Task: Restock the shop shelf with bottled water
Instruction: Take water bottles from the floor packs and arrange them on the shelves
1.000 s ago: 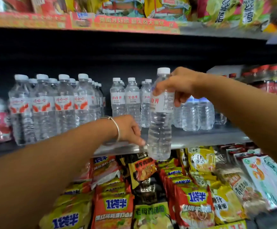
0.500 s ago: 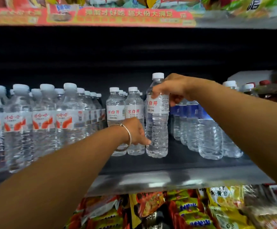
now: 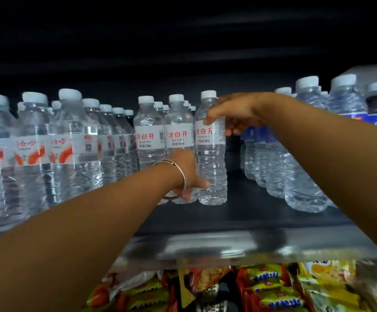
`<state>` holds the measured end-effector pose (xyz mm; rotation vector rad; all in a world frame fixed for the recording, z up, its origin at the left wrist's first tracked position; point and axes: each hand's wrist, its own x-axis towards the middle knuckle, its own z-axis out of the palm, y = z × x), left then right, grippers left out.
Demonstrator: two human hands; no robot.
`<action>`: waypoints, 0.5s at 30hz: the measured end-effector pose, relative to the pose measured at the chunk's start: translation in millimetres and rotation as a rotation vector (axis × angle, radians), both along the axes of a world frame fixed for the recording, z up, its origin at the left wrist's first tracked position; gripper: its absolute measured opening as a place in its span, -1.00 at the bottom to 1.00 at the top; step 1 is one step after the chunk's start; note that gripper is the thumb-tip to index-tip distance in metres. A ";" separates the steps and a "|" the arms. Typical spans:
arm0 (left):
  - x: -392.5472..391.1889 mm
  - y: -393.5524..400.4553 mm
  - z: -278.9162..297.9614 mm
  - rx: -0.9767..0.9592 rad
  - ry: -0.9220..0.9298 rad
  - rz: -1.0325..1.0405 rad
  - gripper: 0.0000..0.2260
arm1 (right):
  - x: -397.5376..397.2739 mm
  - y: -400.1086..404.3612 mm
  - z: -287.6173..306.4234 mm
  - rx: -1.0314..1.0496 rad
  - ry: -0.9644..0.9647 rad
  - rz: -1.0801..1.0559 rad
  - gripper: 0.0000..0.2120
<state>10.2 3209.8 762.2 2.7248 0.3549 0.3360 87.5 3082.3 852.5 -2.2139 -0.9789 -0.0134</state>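
A clear water bottle point(image 3: 211, 158) with a white cap and a white label in red characters stands upright on the dark shelf point(image 3: 250, 212). My right hand point(image 3: 232, 114) is shut on its shoulder, just under the cap. My left hand point(image 3: 186, 174), with a silver bangle on the wrist, rests low against this bottle and the same-brand bottle point(image 3: 178, 134) to its left; I cannot tell whether it grips either. Two rows of that brand point(image 3: 149, 131) stand beside it.
Larger bottles with orange-marked labels point(image 3: 37, 154) fill the shelf's left. Blue-labelled bottles point(image 3: 295, 176) stand at the right, leaving a gap of bare shelf beside the held bottle. The grey shelf lip point(image 3: 228, 246) runs below, above packets of noodles point(image 3: 268, 287).
The bottle went from hanging in front of the shelf edge to standing on the shelf next to its brand's rows. My view has come closer and lower; my left hand stayed by its base.
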 end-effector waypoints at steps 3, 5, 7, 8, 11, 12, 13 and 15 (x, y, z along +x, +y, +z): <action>-0.2 -3.6 -1.1 -0.026 -0.012 0.024 -0.72 | -0.6 -1.2 -2.1 0.010 0.005 0.025 -0.55; 0.0 -5.6 -2.5 -0.036 -0.023 0.028 -0.71 | -1.8 -3.0 -4.8 0.062 -0.012 0.031 -0.58; 1.7 -6.5 -4.9 -0.041 -0.041 0.030 -0.70 | -1.6 -4.2 -6.9 0.118 -0.016 0.032 -0.57; 2.7 -7.3 -6.3 -0.046 -0.051 0.033 -0.70 | -1.1 -4.3 -7.5 0.137 -0.010 0.033 -0.53; 6.5 -8.1 -10.0 -0.051 -0.081 0.039 -0.69 | 1.0 -4.0 -9.3 0.184 0.032 0.023 -0.25; 7.5 -7.6 -11.2 -0.040 -0.092 0.042 -0.67 | 1.2 -3.7 -10.4 0.198 0.039 0.019 -0.22; 7.8 -7.0 -12.4 -0.022 -0.104 0.046 -0.65 | 1.1 -3.4 -11.5 0.214 0.043 0.016 -0.21; 7.2 -6.5 -14.7 0.004 -0.119 0.052 -0.60 | -0.4 -2.9 -14.0 0.243 0.047 0.010 -0.24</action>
